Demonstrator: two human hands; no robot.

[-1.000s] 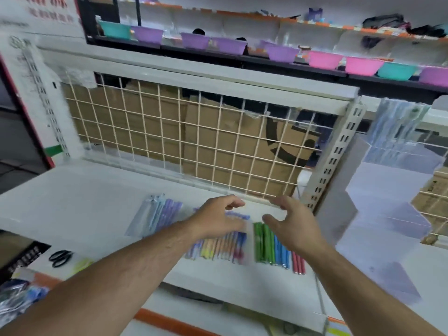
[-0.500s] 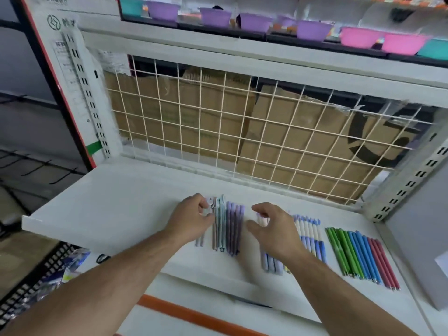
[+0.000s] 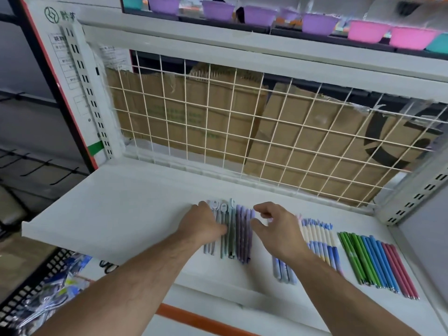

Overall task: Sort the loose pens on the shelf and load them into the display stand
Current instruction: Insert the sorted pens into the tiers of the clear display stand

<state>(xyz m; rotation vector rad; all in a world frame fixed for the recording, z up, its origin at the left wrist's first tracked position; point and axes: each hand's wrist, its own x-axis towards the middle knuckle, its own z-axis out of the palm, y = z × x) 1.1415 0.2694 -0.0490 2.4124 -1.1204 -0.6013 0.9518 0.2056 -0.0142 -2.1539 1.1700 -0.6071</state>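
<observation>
Sorted rows of pens lie on the white shelf [image 3: 121,209]. At the left are grey and teal pens [image 3: 230,238], with purple pens [image 3: 243,236] touching them. My left hand [image 3: 206,224] rests on the grey ones, thumb lying along them. My right hand [image 3: 278,231] hovers just right of the purple pens, fingers loosely curled and holding nothing. It covers part of a lilac-blue group [image 3: 283,272]. Further right lie cream-and-blue pens [image 3: 320,241] and a row of green, blue and red pens [image 3: 373,260]. The display stand is out of view.
A white wire grid [image 3: 242,132] with cardboard behind it closes the shelf's back. Slotted uprights stand at both ends. Coloured bowls [image 3: 315,23] line the shelf above. A black basket [image 3: 29,287] with packaged goods sits at the lower left.
The view has swung left and down, and the clear stand has left the frame. Both hands moved from the middle pens to the leftmost groups and now stay there.
</observation>
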